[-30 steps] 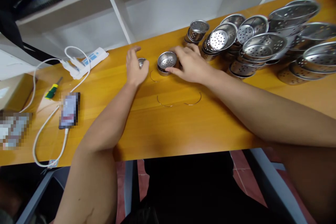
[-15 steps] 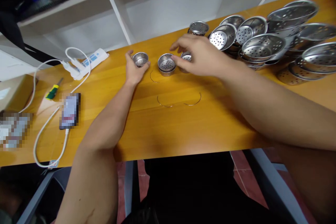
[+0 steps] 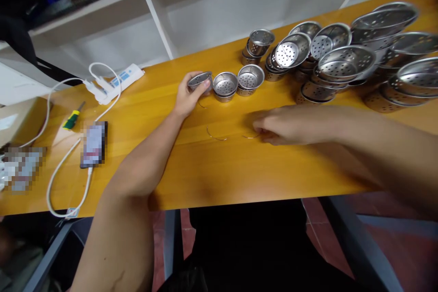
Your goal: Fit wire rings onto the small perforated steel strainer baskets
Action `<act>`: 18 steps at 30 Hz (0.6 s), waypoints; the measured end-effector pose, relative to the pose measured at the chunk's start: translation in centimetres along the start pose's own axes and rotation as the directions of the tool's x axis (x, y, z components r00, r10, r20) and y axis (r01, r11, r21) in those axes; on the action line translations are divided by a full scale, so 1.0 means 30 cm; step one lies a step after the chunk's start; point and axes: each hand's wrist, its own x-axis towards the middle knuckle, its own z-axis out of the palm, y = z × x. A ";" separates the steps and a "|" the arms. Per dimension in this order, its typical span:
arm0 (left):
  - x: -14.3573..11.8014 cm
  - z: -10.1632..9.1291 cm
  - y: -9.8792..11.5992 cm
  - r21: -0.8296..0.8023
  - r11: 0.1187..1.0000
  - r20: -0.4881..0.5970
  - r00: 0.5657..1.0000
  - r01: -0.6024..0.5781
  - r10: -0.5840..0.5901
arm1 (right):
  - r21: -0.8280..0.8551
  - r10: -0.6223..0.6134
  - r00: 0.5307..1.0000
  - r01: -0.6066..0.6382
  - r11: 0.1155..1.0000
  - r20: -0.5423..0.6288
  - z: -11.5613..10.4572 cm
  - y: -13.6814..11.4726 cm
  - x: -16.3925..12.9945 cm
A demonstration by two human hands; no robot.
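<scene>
My left hand (image 3: 189,96) is closed around a small perforated metal cup (image 3: 200,79), tilted, with the thumb on its rim. Just to the right stand two similar cups, a nearer perforated cup (image 3: 225,86) and another perforated cup (image 3: 251,77), each seemingly stacked on one beneath. My right hand (image 3: 278,125) is low over the table, fingers curled together at the right end of a thin curved wire (image 3: 249,137); its fingertips partly hide that end. A second curved wire (image 3: 215,138) lies to the left. A bit of a third wire (image 3: 202,106) shows below the left hand.
Many stacked perforated metal cups (image 3: 345,64) fill the right rear of the wooden table (image 3: 219,173). On the left are a power strip (image 3: 123,82), a green-yellow screwdriver (image 3: 71,120), a phone (image 3: 93,143) on a white cable and a cardboard box (image 3: 27,118).
My left hand has moved right with its cup, which is now tilted beside the others. My right hand has left the cups and come down toward me to the right-hand wire.
</scene>
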 end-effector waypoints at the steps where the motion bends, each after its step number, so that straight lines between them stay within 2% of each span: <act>1: -0.005 0.016 0.012 -0.029 1.000 -0.015 1.000 0.005 -0.005 | -0.030 0.022 0.999 -0.021 0.999 0.030 0.020 0.003 -0.011; 3: -0.001 0.034 0.029 -0.085 0.996 -0.103 0.995 0.007 -0.015 | -0.087 0.077 0.991 -0.067 0.994 0.109 0.041 0.002 -0.028; 5: 0.014 0.030 0.034 -0.146 0.989 -0.225 0.974 0.001 -0.034 | -0.121 0.125 0.984 -0.110 0.987 0.123 0.041 -0.012 -0.039; 8: 0.040 -0.005 0.025 -0.196 0.980 -0.379 0.924 -0.020 -0.057 | -0.155 0.164 0.976 -0.142 0.978 0.141 0.027 -0.039 -0.040; 10: 0.052 -0.030 0.013 -0.184 0.982 -0.439 0.897 -0.033 -0.052 | -0.210 0.166 0.976 -0.135 0.968 0.142 0.020 -0.042 -0.029; 13: 0.058 -0.044 -0.002 -0.142 0.989 -0.436 0.899 -0.036 -0.030 | -0.310 0.187 0.977 -0.147 0.939 0.104 0.015 -0.004 0.000; 18: 0.050 -0.014 0.001 -0.145 0.989 -0.405 0.914 -0.037 -0.025 | -0.365 0.201 0.978 -0.168 0.916 0.055 0.008 0.102 0.040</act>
